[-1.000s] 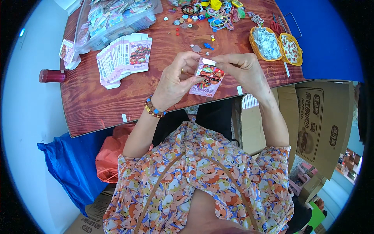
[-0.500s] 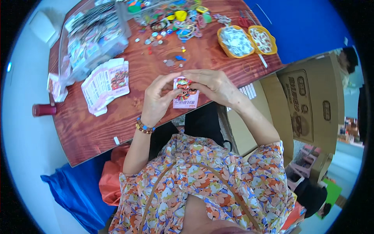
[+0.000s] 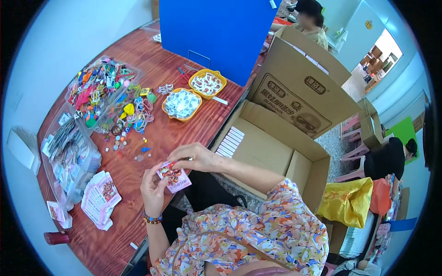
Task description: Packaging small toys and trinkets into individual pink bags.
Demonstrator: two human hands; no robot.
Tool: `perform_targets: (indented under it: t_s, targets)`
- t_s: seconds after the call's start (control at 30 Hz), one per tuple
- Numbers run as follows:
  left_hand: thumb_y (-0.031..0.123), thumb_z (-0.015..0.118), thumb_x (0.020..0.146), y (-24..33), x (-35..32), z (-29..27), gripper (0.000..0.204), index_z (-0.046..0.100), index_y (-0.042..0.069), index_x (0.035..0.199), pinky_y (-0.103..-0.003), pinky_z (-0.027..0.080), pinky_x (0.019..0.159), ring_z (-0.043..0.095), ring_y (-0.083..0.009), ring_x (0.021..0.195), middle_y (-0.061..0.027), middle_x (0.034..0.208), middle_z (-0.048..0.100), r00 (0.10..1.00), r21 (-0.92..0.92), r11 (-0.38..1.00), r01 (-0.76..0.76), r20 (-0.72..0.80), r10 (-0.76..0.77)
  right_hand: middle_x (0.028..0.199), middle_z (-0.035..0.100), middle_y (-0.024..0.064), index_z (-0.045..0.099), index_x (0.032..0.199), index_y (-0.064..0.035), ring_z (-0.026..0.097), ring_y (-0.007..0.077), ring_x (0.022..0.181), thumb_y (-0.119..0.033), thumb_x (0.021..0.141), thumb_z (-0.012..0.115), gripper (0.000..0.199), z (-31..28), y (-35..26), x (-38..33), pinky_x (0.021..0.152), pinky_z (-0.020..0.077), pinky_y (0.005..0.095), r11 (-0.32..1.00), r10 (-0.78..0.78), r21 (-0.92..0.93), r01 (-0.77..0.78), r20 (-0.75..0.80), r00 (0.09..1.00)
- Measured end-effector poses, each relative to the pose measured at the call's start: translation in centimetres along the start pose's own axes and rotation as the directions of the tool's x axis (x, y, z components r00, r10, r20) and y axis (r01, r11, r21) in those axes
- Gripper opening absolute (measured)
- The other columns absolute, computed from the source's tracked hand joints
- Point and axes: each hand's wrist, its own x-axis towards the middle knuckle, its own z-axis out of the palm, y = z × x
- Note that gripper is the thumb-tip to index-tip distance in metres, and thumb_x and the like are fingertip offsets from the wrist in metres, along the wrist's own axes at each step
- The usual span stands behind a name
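A small pink printed packet (image 3: 175, 177) is held between both hands just over the near edge of a red-brown wooden table (image 3: 152, 60). My left hand (image 3: 153, 184) grips its lower left side; a beaded bracelet sits on that wrist. My right hand (image 3: 195, 157) pinches the packet's top edge. A stack of similar pink packets (image 3: 100, 198) lies on the table to the left. Loose colourful beads and small buttons (image 3: 126, 140) are scattered just beyond the hands.
Two orange baskets (image 3: 182, 104) (image 3: 207, 83) hold small packets, and clear tubs (image 3: 94, 89) hold colourful trinkets. An open cardboard box (image 3: 276, 138) stands right of the table with white strips inside. A blue board (image 3: 216, 32) stands at the back. Other people sit far right and behind.
The view has swung to the right, bringing the open box and room into sight. Both hands stay on the packet, now at the table's near edge.
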Motion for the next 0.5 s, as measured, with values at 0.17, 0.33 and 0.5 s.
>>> perform_targets:
  t_s: [0.17,0.33,0.5]
  targets:
    - [-0.011,0.062,0.089,0.2,0.3,1.9,0.041,0.055,-0.002,0.129,-0.03,0.051,0.094,0.061,-0.0162,0.11,-0.0096,0.122,0.059,0.989,-0.151,0.988,0.025,-0.139,-0.046,0.126,0.064,0.009,0.044,0.143,-0.0004,0.06,0.0144,0.114,-0.006,0.094,0.066,0.054,3.4,-1.3,-3.6,0.099,0.0473,0.0313,0.789,0.412,0.529,-0.312,-0.08,0.908]
    - [-0.005,0.063,0.09,-1.2,-0.8,5.6,0.055,0.044,0.0,0.142,-0.032,0.05,0.097,0.059,-0.0193,0.114,-0.0131,0.129,0.054,0.99,0.113,0.984,0.141,-0.014,-0.14,0.111,0.068,0.0052,0.065,0.114,-0.0035,0.061,0.0114,0.099,-0.01,0.09,0.07,0.026,-3.1,1.1,-9.5,0.084,0.0497,0.0268,0.732,0.625,0.375,-0.569,-0.036,0.78]
    - [-0.001,0.065,0.09,-2.3,0.3,5.6,0.061,0.042,0.003,0.146,-0.031,0.052,0.091,0.062,-0.0186,0.107,-0.0135,0.128,0.056,0.955,0.123,0.947,0.297,-0.047,-0.294,0.108,0.072,0.0058,0.063,0.126,-0.0078,0.067,0.0157,0.096,-0.02,0.086,0.066,0.042,-17.2,10.5,-24.7,0.083,0.0533,0.0329,0.728,0.6,0.284,-0.623,-0.703,0.381]
